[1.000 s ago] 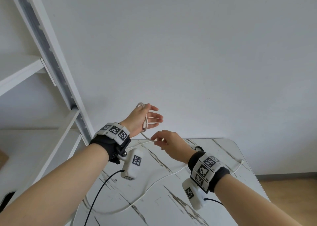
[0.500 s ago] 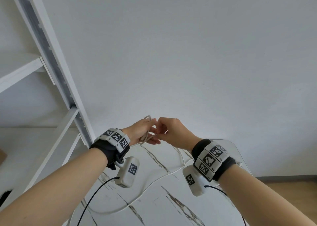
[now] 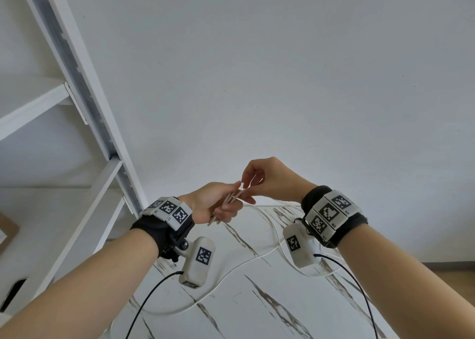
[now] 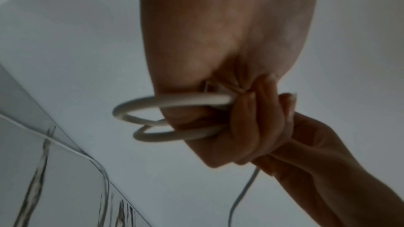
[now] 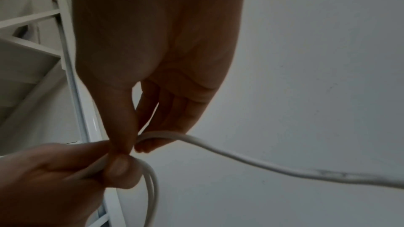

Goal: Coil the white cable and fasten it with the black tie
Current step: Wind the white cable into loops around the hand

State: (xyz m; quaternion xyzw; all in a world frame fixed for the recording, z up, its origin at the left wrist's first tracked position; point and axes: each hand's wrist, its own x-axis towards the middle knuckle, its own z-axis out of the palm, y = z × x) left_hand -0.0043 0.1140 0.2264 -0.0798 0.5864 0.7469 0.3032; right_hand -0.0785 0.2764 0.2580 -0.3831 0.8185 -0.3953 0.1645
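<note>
Head view: both hands are up in the air over the marble-look table [image 3: 257, 300], right in front of a plain white wall, so there's lots of open space above and to the right. The left hand [image 3: 213, 205] has its fingers curled around a few loops of the white cable [image 3: 232, 197], and the right hand [image 3: 270, 181] is touching it, pinching the strand just where it leaves the bundle. The rest of the cable trails down and snakes loose across the tabletop toward the near edge. A white shelf frame [image 3: 84, 102] leans in on the left, pretty near the left wrist, so that side is tighter. Left wrist view: two rounded loops of cable [image 4: 153, 110] stick out from the closed fist [image 4: 229, 75], with the right hand's fingers [image 4: 306, 144] tucked up against it; the table edge runs diagonally below. Right wrist view: thumb and fingers [image 5: 122, 127] pinch the cable [image 5: 240, 158], which runs off to the right edge of the picture, while the left hand [image 5: 54, 179] grips the loops hanging below it.
</note>
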